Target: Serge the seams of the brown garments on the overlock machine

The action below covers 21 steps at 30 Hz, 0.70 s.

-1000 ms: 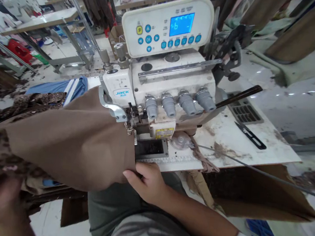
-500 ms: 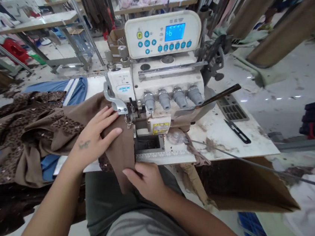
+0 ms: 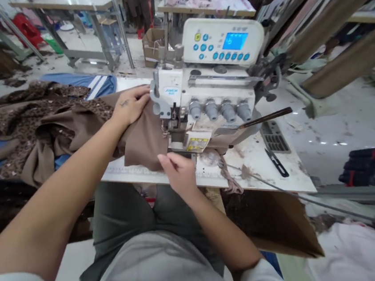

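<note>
A piece of plain brown fabric (image 3: pixel 147 140) lies at the left of a white overlock sewing machine (image 3: pixel 219 90), with its right edge beside the presser foot. My right hand (image 3: pixel 180 173) pinches the near right corner of this fabric between thumb and fingers, just in front of the foot. Against the machine's left side, my left hand (image 3: pixel 132 105) rests on the fabric with fingers stretched forward; their tips are partly hard to see. The fabric runs left into a bunched garment with a dark leopard-like pattern (image 3: pixel 56 113).
Blue cloth with white stripes (image 3: pixel 79 85) lies under the garment. On the white table (image 3: pixel 245 164) are a black-handled cutter (image 3: pixel 277 163) and tweezers-like dark strips (image 3: pixel 266 117). An open cardboard box (image 3: pixel 286 222) sits below the right edge. A cable (image 3: pixel 270 185) crosses there.
Both hands have moved forward relative to my body, the left sliding further along the machine's side. The fabric's near end has risen from my lap onto the table. My view has shifted too.
</note>
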{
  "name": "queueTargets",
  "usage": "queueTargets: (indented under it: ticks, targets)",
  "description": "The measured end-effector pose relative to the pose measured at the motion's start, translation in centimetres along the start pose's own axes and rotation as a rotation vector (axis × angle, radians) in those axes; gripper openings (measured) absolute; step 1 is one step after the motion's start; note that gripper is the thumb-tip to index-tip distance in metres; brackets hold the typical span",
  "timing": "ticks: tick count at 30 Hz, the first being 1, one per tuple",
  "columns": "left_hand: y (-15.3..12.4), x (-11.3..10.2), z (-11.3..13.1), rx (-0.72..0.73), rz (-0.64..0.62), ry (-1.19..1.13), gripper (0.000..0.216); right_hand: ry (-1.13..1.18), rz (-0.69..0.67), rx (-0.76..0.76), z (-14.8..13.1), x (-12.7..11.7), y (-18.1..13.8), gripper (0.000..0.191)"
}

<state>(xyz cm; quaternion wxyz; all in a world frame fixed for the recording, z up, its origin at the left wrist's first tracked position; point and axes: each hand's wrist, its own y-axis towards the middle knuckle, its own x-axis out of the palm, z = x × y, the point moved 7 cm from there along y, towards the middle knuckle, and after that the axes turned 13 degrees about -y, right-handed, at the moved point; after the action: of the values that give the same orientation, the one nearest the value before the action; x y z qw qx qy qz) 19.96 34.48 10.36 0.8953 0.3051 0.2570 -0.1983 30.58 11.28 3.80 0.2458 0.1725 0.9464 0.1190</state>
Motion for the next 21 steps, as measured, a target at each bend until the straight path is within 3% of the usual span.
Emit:
queueTargets:
  ticks: [2, 6, 10, 14, 21]
  targets:
    - [-1.5, -1.8, 1.5, 0.031, 0.135, 0.094, 0.039, 0.017, 0.023, 0.018, 0.1, -0.3, 0.1, 0.053]
    - [-8.3, -3.1, 7.3, 0.142, 0.198, 0.079, 0.036, 0.099, 0.036, 0.077, 0.8, -0.3, -0.8, 0.044]
    - [-13.9, -0.8, 9.7, 0.133, 0.092, 0.007, 0.022, 0.279, 0.046, 0.143, 1.2, 0.4, -1.7, 0.039]
    - [-14.7, 1.0, 8.6, 0.098, 0.042, 0.031, 0.031, 0.373, -0.007, 0.210, 1.6, 1.4, -2.0, 0.044]
    - [-13.5, 1.0, 8.0, 0.106, 0.055, -0.023, 0.037, 0.418, -0.002, 0.216, 2.4, 1.9, -1.0, 0.044]
